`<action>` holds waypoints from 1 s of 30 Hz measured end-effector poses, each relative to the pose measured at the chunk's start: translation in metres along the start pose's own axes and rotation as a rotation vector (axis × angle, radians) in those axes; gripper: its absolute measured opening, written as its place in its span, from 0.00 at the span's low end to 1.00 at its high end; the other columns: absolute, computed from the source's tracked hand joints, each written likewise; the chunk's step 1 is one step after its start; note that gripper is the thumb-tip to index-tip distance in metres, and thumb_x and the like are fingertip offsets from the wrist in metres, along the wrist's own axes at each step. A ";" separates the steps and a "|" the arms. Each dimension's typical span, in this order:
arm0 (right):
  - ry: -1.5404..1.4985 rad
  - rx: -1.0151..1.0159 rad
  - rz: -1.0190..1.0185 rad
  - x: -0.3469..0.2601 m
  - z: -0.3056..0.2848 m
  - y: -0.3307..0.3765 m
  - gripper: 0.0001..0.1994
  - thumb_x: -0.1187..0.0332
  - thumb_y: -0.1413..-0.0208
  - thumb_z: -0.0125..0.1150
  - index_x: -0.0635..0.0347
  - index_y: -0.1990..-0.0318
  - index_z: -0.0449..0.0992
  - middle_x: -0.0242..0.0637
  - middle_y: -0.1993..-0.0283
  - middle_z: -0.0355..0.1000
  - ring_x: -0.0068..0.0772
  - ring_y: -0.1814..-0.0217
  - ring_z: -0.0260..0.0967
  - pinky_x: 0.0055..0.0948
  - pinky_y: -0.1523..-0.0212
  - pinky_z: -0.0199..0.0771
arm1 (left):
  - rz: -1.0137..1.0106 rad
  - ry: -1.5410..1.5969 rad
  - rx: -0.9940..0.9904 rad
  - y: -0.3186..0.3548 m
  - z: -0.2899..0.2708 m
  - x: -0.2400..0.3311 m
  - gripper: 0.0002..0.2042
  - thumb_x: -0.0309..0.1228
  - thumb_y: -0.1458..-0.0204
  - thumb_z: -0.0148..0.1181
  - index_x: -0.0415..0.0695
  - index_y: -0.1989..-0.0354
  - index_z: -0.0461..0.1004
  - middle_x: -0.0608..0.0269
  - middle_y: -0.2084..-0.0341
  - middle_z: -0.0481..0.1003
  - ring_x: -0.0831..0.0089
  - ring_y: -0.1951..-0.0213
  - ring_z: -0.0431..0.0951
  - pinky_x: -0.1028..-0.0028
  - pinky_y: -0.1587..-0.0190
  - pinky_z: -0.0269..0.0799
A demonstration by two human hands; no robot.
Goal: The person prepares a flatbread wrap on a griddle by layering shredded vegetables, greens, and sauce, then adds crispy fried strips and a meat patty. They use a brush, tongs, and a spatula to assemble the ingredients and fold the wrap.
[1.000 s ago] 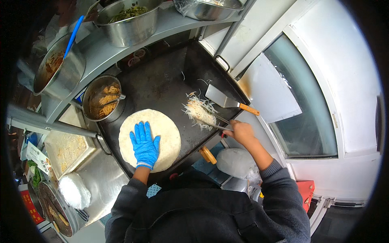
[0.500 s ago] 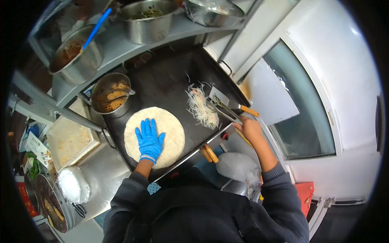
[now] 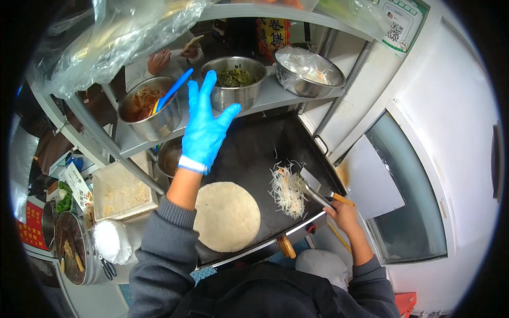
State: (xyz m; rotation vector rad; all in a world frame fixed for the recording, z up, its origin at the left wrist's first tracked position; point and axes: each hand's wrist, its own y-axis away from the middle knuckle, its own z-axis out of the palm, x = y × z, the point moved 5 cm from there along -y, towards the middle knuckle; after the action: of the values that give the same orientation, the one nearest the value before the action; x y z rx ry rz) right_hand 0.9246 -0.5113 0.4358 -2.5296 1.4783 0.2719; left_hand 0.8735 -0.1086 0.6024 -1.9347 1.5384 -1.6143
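My left hand (image 3: pixel 204 130), in a blue glove, is raised over the far left of the black griddle (image 3: pixel 246 159), fingers apart and holding nothing. Its fingertips overlap the view of a steel pot of chopped greens (image 3: pixel 236 78) on the shelf; whether they touch is unclear. Below it a round flatbread (image 3: pixel 229 216) lies flat on the griddle, its left edge hidden by my sleeve. At the right, my right hand (image 3: pixel 344 216) is closed around metal tongs (image 3: pixel 315 195), their ends at a heap of white shreds (image 3: pixel 286 190). A wooden-handled spatula (image 3: pixel 312 180) rests beside them.
The shelf (image 3: pixel 260 103) above the griddle carries a sauce pot (image 3: pixel 148 108) with a blue-handled utensil and a plastic-covered bowl (image 3: pixel 309 74). Behind it show another person's hands (image 3: pixel 159 62). A crumb-strewn tray (image 3: pixel 124 191) stands left. A wall and window (image 3: pixel 408 196) border the right.
My left hand has lifted off the flatbread and moved up toward the shelf pots, its fingers spreading. My right hand still grips the tongs at the shreds. The view has tilted upward.
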 end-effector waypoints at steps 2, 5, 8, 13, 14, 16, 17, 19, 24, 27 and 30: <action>-0.216 -0.015 0.041 -0.005 -0.035 -0.021 0.18 0.54 0.49 0.64 0.60 0.61 0.79 0.47 0.72 0.75 0.50 0.71 0.73 0.39 0.69 0.70 | -0.136 -0.008 -0.045 -0.025 0.017 -0.005 0.27 0.34 0.51 0.66 0.48 0.41 0.66 0.44 0.37 0.58 0.47 0.40 0.65 0.63 0.40 0.64; -0.363 0.053 -0.002 -0.026 -0.113 -0.055 0.18 0.54 0.47 0.63 0.61 0.60 0.78 0.47 0.73 0.73 0.49 0.72 0.72 0.38 0.70 0.70 | -0.248 -0.016 -0.223 -0.044 0.024 -0.023 0.22 0.37 0.55 0.70 0.41 0.53 0.72 0.49 0.48 0.68 0.60 0.51 0.74 0.67 0.46 0.70; -0.160 0.267 -0.316 -0.080 -0.185 -0.099 0.19 0.52 0.46 0.62 0.61 0.60 0.77 0.47 0.74 0.72 0.50 0.72 0.72 0.40 0.70 0.70 | -0.117 0.034 -0.146 -0.036 0.017 -0.024 0.15 0.31 0.57 0.71 0.39 0.65 0.74 0.56 0.59 0.71 0.66 0.65 0.76 0.68 0.55 0.75; 0.206 0.270 -0.611 -0.160 -0.212 -0.161 0.22 0.49 0.48 0.62 0.64 0.67 0.73 0.48 0.76 0.71 0.53 0.71 0.70 0.42 0.70 0.70 | 0.155 0.172 -0.045 -0.011 0.008 -0.010 0.16 0.22 0.64 0.72 0.41 0.66 0.73 0.46 0.34 0.55 0.66 0.55 0.77 0.72 0.57 0.77; 0.252 0.230 -0.634 -0.170 -0.208 -0.166 0.22 0.49 0.49 0.62 0.63 0.69 0.73 0.48 0.76 0.72 0.52 0.70 0.71 0.43 0.69 0.70 | 0.201 0.159 -0.038 -0.007 0.006 -0.007 0.17 0.22 0.64 0.72 0.42 0.65 0.73 0.46 0.35 0.56 0.64 0.53 0.76 0.71 0.56 0.78; 0.334 0.190 -0.715 -0.188 -0.198 -0.171 0.22 0.49 0.50 0.62 0.63 0.71 0.71 0.47 0.75 0.72 0.52 0.69 0.72 0.44 0.69 0.71 | 0.290 0.138 -0.027 0.000 0.002 -0.001 0.17 0.22 0.65 0.72 0.42 0.65 0.73 0.46 0.36 0.58 0.61 0.49 0.76 0.70 0.54 0.78; 0.391 0.172 -0.723 -0.193 -0.192 -0.172 0.21 0.50 0.50 0.62 0.63 0.71 0.72 0.45 0.77 0.73 0.51 0.70 0.73 0.43 0.70 0.71 | 0.299 0.047 -0.025 0.005 0.000 0.001 0.18 0.22 0.65 0.72 0.44 0.64 0.73 0.45 0.37 0.59 0.56 0.45 0.73 0.69 0.52 0.77; 0.396 0.171 -0.762 -0.200 -0.185 -0.170 0.20 0.51 0.49 0.61 0.63 0.72 0.72 0.44 0.77 0.72 0.50 0.72 0.73 0.43 0.71 0.71 | 0.278 0.080 -0.040 0.011 -0.001 0.002 0.18 0.22 0.65 0.72 0.44 0.64 0.73 0.45 0.37 0.60 0.55 0.46 0.74 0.69 0.52 0.77; 0.413 0.160 -0.704 -0.189 -0.183 -0.168 0.18 0.52 0.47 0.60 0.61 0.73 0.72 0.44 0.79 0.71 0.50 0.73 0.72 0.43 0.72 0.70 | 0.272 0.077 -0.049 0.016 -0.003 0.010 0.18 0.24 0.66 0.73 0.43 0.64 0.74 0.46 0.37 0.60 0.58 0.47 0.75 0.70 0.52 0.76; 0.330 0.199 -0.666 -0.173 -0.192 -0.165 0.17 0.52 0.48 0.60 0.59 0.71 0.74 0.45 0.79 0.71 0.51 0.73 0.71 0.44 0.72 0.69 | 0.168 0.150 -0.101 0.018 -0.002 0.014 0.18 0.24 0.66 0.74 0.42 0.64 0.74 0.46 0.37 0.61 0.61 0.49 0.75 0.71 0.52 0.76; 0.287 0.206 -0.635 -0.161 -0.198 -0.162 0.16 0.53 0.48 0.61 0.58 0.68 0.76 0.45 0.78 0.71 0.52 0.73 0.70 0.44 0.72 0.69 | 0.147 0.190 -0.107 0.018 0.000 0.019 0.18 0.24 0.66 0.74 0.41 0.64 0.74 0.47 0.38 0.61 0.63 0.51 0.76 0.71 0.52 0.76</action>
State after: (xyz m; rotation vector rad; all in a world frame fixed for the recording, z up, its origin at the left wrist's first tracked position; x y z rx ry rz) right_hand 0.9997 -0.3507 0.6801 -2.7704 0.6508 -0.3333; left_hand 0.8609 -0.1312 0.6017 -1.7131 1.8273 -1.7262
